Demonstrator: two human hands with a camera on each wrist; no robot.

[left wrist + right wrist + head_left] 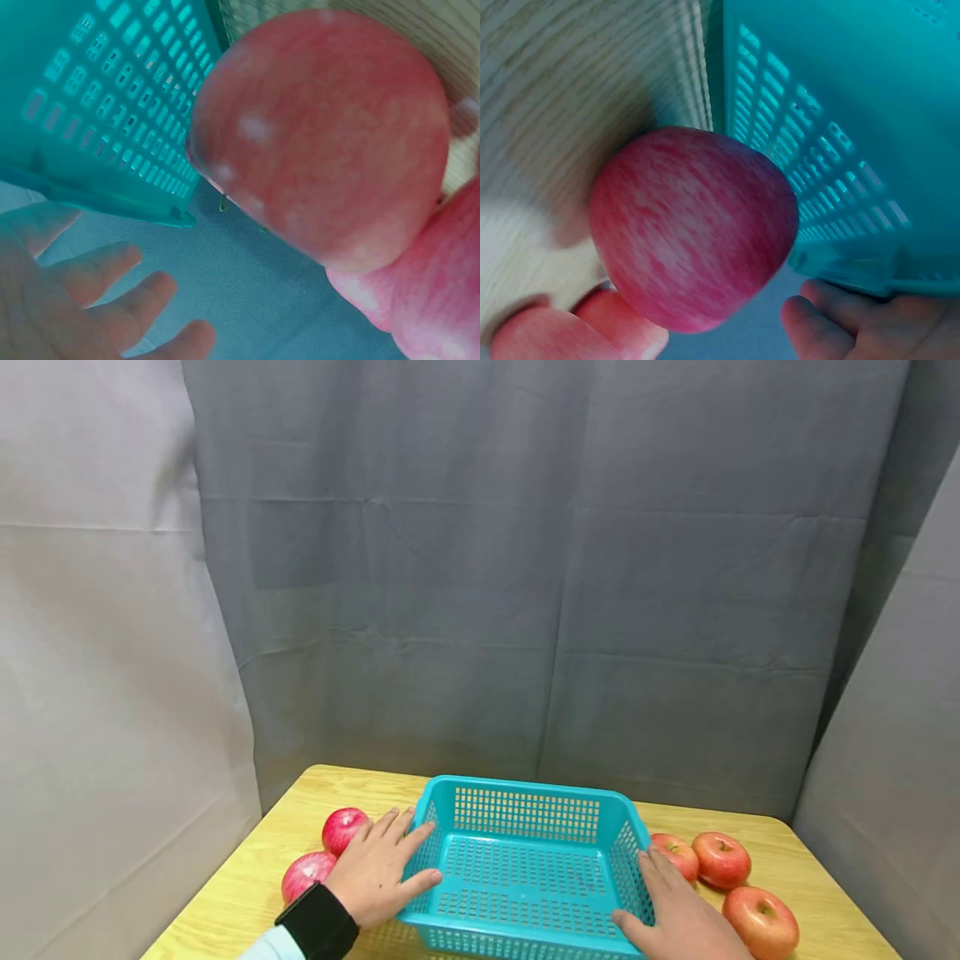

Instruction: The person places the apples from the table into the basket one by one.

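Note:
A turquoise plastic basket [525,789] with slotted walls stands on the table, and nothing lies inside it. My left hand [382,872] is at its left rim, fingers straight and spread. At the right rim is my right hand [678,910], fingers extended along the side and thumb over the inner edge. Beyond the left hand lie red apples, one at the back [343,829] and one nearer [307,874]. Close to the right hand are more apples: one by the basket [677,857], one behind [722,860] and one in front [761,922].
The wooden table [367,782] ends at a rounded back edge. A grey cloth [525,577] hangs behind it, with pale cloth [112,652] on the left and another cloth panel [900,735] on the right. A black band [318,922] is on the left wrist.

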